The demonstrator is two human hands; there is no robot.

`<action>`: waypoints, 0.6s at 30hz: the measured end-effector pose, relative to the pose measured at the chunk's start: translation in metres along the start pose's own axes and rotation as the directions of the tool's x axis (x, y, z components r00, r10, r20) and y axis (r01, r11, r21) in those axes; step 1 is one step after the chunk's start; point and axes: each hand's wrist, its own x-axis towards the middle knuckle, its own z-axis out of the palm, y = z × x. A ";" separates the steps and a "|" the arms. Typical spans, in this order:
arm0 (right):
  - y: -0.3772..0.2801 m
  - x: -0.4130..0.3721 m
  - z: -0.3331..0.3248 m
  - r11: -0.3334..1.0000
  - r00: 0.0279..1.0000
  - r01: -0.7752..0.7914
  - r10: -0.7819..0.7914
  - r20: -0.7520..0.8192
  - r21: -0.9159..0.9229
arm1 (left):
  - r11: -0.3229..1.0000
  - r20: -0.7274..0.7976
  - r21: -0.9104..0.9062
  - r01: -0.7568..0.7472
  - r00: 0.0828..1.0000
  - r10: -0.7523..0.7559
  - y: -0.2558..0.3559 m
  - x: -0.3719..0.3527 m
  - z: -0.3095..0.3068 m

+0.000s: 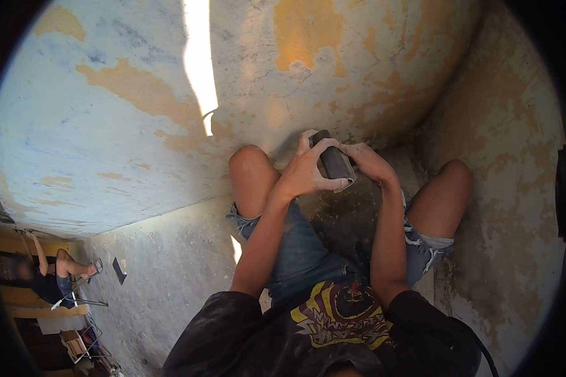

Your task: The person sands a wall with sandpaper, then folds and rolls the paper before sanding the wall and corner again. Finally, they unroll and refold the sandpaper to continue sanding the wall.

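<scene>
Curling our left hand (309,168) around a dark block (336,163) at two o'clock, we grip its three-o'clock edge with bent right hand (372,166).

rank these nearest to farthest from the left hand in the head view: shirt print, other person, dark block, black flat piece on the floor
1. Dark block: held in the left hand.
2. Shirt print: below, on the wearer's chest.
3. Black flat piece: on the floor, off left.
4. Other person: far left edge.
</scene>
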 end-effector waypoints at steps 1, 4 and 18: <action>-0.011 -0.002 0.004 0.986 0.991 -0.127 0.129 -0.016 0.107 | 0.999 -0.015 0.037 -0.006 1.000 0.007 -0.001 -0.001 0.000; -0.051 -0.011 0.007 0.898 0.932 -0.361 0.342 0.117 0.251 | 0.992 -0.022 0.123 0.008 1.000 -0.005 -0.007 -0.003 0.001; 0.013 0.005 -0.001 0.992 0.989 -0.101 0.091 0.120 0.080 | 0.980 -0.450 -0.190 -0.062 0.892 -0.031 -0.014 0.008 0.006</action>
